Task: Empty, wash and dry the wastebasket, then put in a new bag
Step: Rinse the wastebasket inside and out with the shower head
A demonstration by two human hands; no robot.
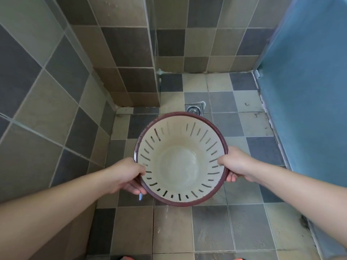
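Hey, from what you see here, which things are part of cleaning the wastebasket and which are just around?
In the job:
wastebasket, no bag in it
left hand, gripping its rim
right hand, gripping its rim
floor drain, just beyond the basket

Just around:
tiled floor
tiled wall
blue panel

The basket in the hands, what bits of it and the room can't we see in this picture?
Head view, the only one:
- Wastebasket: its outside and underside are hidden by its own rim and walls.
- Left hand and right hand: the fingers under the rim are mostly hidden by the basket.
- Floor drain: its near edge is covered by the basket's rim.
- Orange shapes at the bottom edge: cut off, cannot tell what they are.
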